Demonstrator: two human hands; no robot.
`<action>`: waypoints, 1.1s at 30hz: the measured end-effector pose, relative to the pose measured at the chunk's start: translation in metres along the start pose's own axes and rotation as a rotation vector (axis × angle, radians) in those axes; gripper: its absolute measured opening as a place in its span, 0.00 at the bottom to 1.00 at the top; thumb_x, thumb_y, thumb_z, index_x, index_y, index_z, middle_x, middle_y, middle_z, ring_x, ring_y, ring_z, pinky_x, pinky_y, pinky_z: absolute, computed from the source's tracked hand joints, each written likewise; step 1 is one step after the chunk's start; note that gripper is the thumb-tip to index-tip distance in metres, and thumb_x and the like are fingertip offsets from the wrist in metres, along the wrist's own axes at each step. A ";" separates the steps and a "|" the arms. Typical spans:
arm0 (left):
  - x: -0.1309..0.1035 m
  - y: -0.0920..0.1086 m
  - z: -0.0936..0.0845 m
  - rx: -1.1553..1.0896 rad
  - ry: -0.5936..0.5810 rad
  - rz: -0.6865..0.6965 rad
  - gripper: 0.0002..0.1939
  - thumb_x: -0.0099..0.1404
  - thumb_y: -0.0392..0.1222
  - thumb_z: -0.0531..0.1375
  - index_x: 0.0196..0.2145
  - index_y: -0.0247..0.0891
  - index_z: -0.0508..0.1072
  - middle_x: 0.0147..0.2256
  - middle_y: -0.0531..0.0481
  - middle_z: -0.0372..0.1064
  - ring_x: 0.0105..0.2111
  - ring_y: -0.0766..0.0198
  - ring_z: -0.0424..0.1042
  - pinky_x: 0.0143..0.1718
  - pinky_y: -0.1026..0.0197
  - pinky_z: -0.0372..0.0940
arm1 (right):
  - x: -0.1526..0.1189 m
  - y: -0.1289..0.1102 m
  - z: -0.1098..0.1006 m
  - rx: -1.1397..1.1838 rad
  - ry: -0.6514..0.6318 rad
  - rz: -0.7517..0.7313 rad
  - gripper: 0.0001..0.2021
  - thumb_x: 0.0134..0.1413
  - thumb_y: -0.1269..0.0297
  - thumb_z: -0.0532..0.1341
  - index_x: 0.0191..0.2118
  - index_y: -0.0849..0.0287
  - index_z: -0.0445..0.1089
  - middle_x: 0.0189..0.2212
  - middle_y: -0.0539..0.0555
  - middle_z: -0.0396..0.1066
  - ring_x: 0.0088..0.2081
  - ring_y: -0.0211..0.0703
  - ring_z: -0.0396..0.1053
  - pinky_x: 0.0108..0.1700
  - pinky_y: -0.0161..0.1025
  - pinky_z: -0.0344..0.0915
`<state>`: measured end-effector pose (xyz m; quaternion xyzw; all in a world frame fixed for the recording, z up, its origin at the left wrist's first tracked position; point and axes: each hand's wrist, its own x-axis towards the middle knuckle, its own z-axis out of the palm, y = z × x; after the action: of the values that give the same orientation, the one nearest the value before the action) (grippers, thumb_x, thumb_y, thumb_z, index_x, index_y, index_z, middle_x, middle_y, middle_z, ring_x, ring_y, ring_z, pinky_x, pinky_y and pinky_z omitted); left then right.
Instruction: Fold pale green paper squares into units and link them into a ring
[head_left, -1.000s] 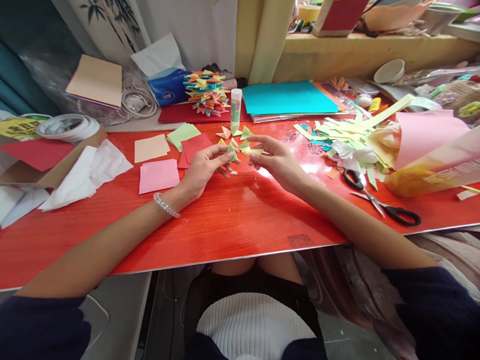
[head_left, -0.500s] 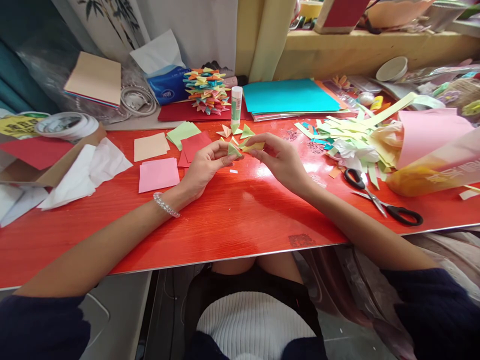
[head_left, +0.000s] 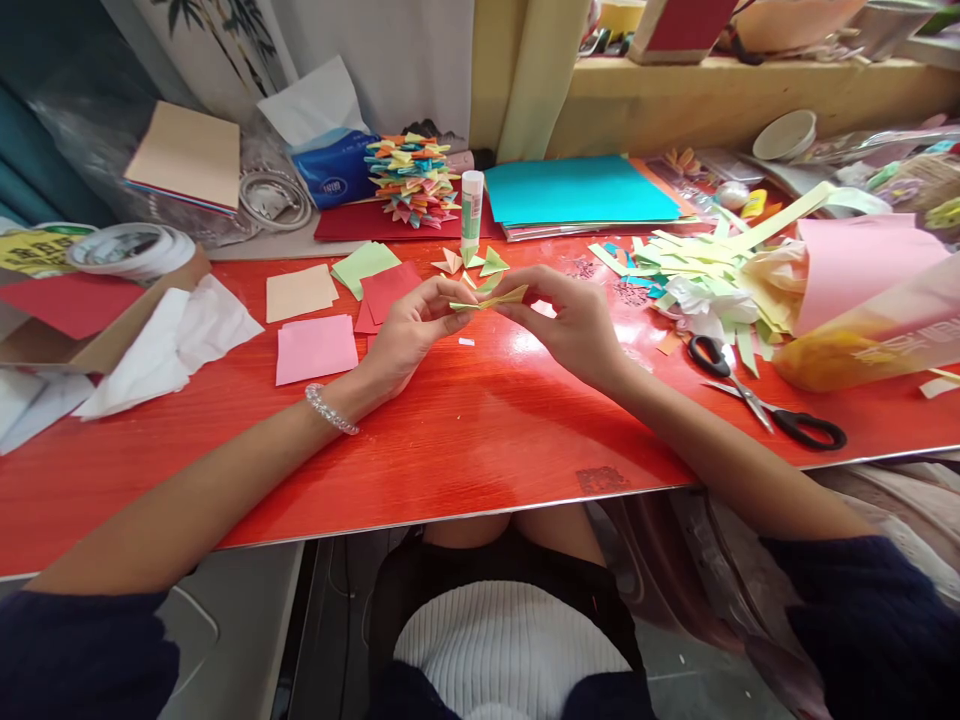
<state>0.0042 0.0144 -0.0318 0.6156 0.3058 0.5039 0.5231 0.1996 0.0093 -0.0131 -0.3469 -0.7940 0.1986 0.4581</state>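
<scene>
Between thumb and fingers, my left hand [head_left: 422, 322] pinches the left end of a folded yellow-green paper piece [head_left: 491, 301]. The piece's yellow right end sits in the fingertips of my right hand [head_left: 564, 318]. It is seen nearly edge-on, a little above the table. Just behind it lie a green folded piece [head_left: 493, 262] and a pink folded piece [head_left: 450, 261], with a glue stick [head_left: 472, 212] upright beside them. Left of my left hand are red squares [head_left: 390, 290], green squares [head_left: 365, 267], pink squares [head_left: 317, 350] and beige squares [head_left: 301, 292].
Black-handled scissors [head_left: 757, 400] lie open at the right, below a heap of paper strips [head_left: 705, 265]. A multicoloured folded-paper stack [head_left: 414, 182] and blue sheets [head_left: 581, 191] stand at the back. A cardboard box [head_left: 142, 310] is at the far left.
The folded piece has turned between my fingers; its green triangular face, visible before, now shows as a thin edge. Both hands stay in nearly the same place.
</scene>
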 end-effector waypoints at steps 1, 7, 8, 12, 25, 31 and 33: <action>0.000 0.001 0.000 0.003 0.004 -0.006 0.05 0.58 0.37 0.65 0.34 0.41 0.74 0.39 0.53 0.70 0.44 0.66 0.70 0.50 0.61 0.65 | 0.000 0.000 0.000 -0.026 -0.011 -0.013 0.05 0.57 0.70 0.60 0.39 0.57 0.70 0.37 0.48 0.74 0.39 0.37 0.72 0.40 0.38 0.67; -0.001 0.003 0.001 0.014 0.010 -0.003 0.05 0.58 0.36 0.64 0.33 0.40 0.71 0.39 0.52 0.71 0.44 0.66 0.70 0.52 0.59 0.65 | -0.001 0.001 -0.001 -0.073 -0.005 -0.104 0.05 0.57 0.71 0.60 0.39 0.58 0.71 0.37 0.49 0.75 0.36 0.36 0.71 0.38 0.37 0.67; 0.000 0.003 0.001 0.013 0.003 0.004 0.05 0.59 0.36 0.64 0.33 0.40 0.71 0.38 0.52 0.72 0.43 0.66 0.70 0.52 0.59 0.65 | -0.001 0.000 -0.001 -0.078 -0.002 -0.113 0.05 0.57 0.72 0.60 0.39 0.58 0.71 0.37 0.49 0.76 0.35 0.36 0.71 0.38 0.37 0.67; 0.000 0.002 0.000 0.008 -0.021 0.028 0.04 0.59 0.35 0.63 0.33 0.40 0.71 0.38 0.53 0.72 0.43 0.67 0.71 0.51 0.60 0.66 | -0.002 0.001 -0.001 -0.113 -0.006 -0.131 0.05 0.57 0.72 0.60 0.39 0.58 0.71 0.37 0.49 0.76 0.36 0.36 0.71 0.38 0.36 0.67; -0.001 0.000 -0.002 0.096 -0.044 0.031 0.04 0.61 0.36 0.63 0.35 0.40 0.70 0.39 0.52 0.72 0.45 0.65 0.71 0.49 0.60 0.67 | -0.003 0.006 0.003 -0.329 0.032 -0.311 0.06 0.62 0.70 0.56 0.41 0.56 0.70 0.36 0.49 0.76 0.38 0.36 0.73 0.40 0.36 0.69; -0.002 0.001 0.000 0.112 -0.028 0.025 0.05 0.61 0.35 0.62 0.36 0.39 0.70 0.39 0.52 0.72 0.45 0.65 0.72 0.52 0.59 0.66 | -0.004 0.007 0.003 -0.328 -0.011 -0.302 0.07 0.64 0.66 0.55 0.40 0.54 0.71 0.36 0.51 0.76 0.37 0.39 0.73 0.40 0.39 0.70; -0.002 0.001 0.000 0.132 -0.026 0.031 0.04 0.61 0.36 0.62 0.36 0.39 0.71 0.39 0.52 0.72 0.44 0.65 0.72 0.51 0.60 0.66 | -0.004 0.005 0.002 -0.334 -0.033 -0.244 0.08 0.64 0.64 0.54 0.40 0.52 0.71 0.36 0.51 0.76 0.38 0.41 0.73 0.42 0.41 0.70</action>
<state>0.0035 0.0119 -0.0311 0.6599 0.3220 0.4825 0.4775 0.2009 0.0096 -0.0203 -0.3159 -0.8595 0.0126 0.4017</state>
